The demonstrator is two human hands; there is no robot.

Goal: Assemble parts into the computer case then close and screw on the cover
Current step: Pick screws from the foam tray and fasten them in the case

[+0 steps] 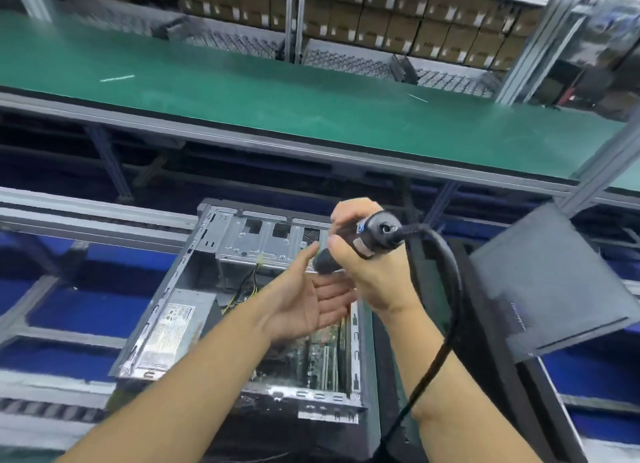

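Head view: fastening work is in hand, judging by the tool, with the computer case (162, 289) lying open on its side, its cover off. The right hand (374, 275) is wrapped round a corded electric screwdriver (377, 234), held above the case's far right corner with the nose angled down and left. The left hand (304, 300) lies flat and relaxed, palm up, over the case's right half just under the tool's nose. Whether its thumb touches the nose I cannot tell, and blur hides any screw on the palm or bit.

Inside the case, a power supply (173, 327) sits along the left wall, a motherboard (322, 355) lies at the near right, and a metal drive cage (263, 241) fills the far end, with yellow and black wires (247, 289) hanging loose below it. A dark flat panel (554, 282), probably the cover, lies tilted well to the right of the case, apart from it.

The next move likely calls for a screw seated on the bit, then the tip brought squarely down onto a mounting hole inside the case, with the cable (450, 289) kept off the board.

Count: one case, one screwdriver with one cable, one power supply, one motherboard, one drive cage, one panel, two hands, no screw that I can make out
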